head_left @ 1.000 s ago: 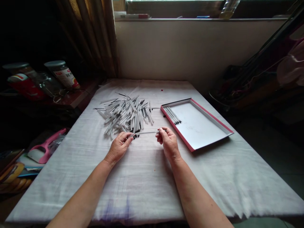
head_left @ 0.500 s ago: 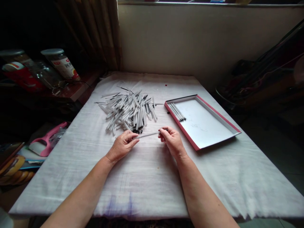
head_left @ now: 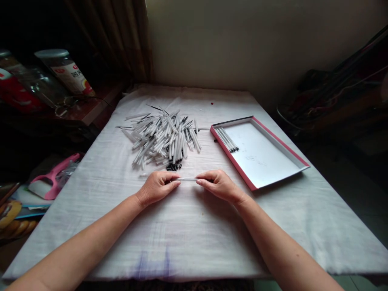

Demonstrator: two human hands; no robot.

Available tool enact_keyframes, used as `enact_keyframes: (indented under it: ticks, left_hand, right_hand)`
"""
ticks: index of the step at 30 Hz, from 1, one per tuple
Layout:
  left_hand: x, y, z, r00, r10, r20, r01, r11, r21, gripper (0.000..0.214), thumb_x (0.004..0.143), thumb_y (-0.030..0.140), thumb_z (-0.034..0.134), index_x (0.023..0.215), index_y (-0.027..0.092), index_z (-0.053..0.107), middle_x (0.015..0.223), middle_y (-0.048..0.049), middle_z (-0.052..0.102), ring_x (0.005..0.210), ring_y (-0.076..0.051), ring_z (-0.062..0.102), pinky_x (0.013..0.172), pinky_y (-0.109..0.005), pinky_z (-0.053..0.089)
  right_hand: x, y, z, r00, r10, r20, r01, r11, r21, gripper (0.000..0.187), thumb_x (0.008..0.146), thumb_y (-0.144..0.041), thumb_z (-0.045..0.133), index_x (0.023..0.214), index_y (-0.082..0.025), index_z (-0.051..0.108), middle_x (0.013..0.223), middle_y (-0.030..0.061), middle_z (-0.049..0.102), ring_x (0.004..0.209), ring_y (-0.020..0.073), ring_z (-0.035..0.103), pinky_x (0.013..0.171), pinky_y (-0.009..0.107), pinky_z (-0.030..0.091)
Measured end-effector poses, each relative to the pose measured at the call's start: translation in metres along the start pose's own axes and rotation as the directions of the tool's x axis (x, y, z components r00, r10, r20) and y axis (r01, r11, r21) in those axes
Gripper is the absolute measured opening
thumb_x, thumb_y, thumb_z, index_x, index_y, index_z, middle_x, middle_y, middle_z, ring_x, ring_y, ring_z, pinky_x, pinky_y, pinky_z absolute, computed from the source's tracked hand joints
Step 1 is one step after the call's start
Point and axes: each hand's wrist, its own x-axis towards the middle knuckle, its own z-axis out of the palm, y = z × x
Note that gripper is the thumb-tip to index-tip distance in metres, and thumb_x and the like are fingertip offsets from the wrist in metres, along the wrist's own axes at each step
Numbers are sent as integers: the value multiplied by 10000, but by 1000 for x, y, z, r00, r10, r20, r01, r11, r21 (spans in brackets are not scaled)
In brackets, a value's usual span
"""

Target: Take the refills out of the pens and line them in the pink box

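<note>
One labelled jar stands on a dark shelf beyond the left edge of the table. A heap of pen parts spreads from near that edge toward the middle. Nearer the person, the left hand and right hand pinch a thin pen level between them, a broad stretch of cloth reaching to the front edge. A shallow box sits just inside the right edge, several pens lined up along its left side. Purple stains mark the cloth's front; a wall rises behind.
</note>
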Motion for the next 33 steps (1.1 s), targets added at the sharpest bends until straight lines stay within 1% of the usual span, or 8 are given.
enact_keyframes:
  ticks: [14, 17, 19, 21, 24, 27, 29, 33]
  left_hand:
    - [4, -2, -2, 999, -25, 22, 25, 999, -31, 183, 743, 337, 666, 832, 211, 764, 827, -51, 754, 771, -210, 670, 727, -285, 518]
    - [4, -2, -3, 999, -47, 18, 48, 997, -58, 236, 769, 348, 650, 924, 195, 741, 770, -35, 716, 668, -164, 639, 634, -245, 508]
    - [3, -1, -3, 993, -113, 33, 117, 981, -155, 362, 783, 385, 641, 1082, 184, 684, 742, -13, 666, 524, -115, 572, 514, -220, 477]
    - [3, 0, -3, 988, -154, 31, 157, 956, -248, 415, 779, 412, 643, 1119, 173, 648, 711, 4, 619, 481, -95, 530, 462, -206, 454]
    - [3, 1, -3, 985, -168, 29, 169, 946, -276, 373, 772, 415, 646, 1050, 167, 662, 671, 12, 593, 488, -93, 515, 467, -199, 442]
    - [3, 1, -1, 985, -172, 27, 173, 951, -258, 331, 784, 418, 627, 992, 165, 679, 669, -2, 620, 488, -98, 517, 472, -204, 426]
    - [3, 0, 0, 987, -162, 14, 161, 956, -246, 314, 790, 417, 618, 965, 166, 688, 664, -7, 630, 488, -103, 520, 473, -206, 421]
    - [3, -2, 1, 990, -143, -6, 138, 966, -219, 282, 797, 397, 612, 942, 170, 697, 656, -8, 634, 488, -106, 521, 474, -206, 419]
  right_hand:
    - [4, 1, 5, 999, -39, 4, 39, 998, -48, 181, 831, -309, 605, 855, -247, 773, 789, 20, 761, 696, 191, 675, 666, 286, 497]
    - [3, -7, -1, 997, -72, 3, 72, 990, -119, 198, 844, -278, 576, 866, -246, 770, 786, 19, 757, 699, 186, 677, 661, 282, 495]
    - [3, -11, -14, 991, -101, -83, 85, 981, -176, 188, 828, -269, 591, 865, -248, 773, 793, 31, 754, 707, 196, 679, 670, 296, 502]
    - [5, -12, -35, 957, -122, -264, 68, 976, -206, 182, 807, -297, 614, 870, -247, 777, 822, 48, 752, 735, 213, 680, 701, 319, 513]
    - [15, 0, -79, 818, -73, -570, -58, 976, -208, 262, 794, -389, 614, 914, -224, 778, 939, 73, 751, 886, 247, 676, 839, 359, 507]
    - [31, 21, -119, 682, 110, -723, -355, 914, -197, 297, 770, -382, 606, 917, -195, 782, 964, 92, 759, 951, 273, 674, 887, 373, 488]
    - [43, 35, -135, 613, 246, -751, -565, 801, -199, 299, 783, -369, 584, 945, -211, 780, 938, 89, 765, 922, 277, 685, 829, 363, 499]
    - [66, 49, -140, 620, 314, -719, -703, 629, -332, 347, 837, -365, 529, 1082, -241, 740, 1010, 78, 753, 926, 263, 686, 747, 323, 494]
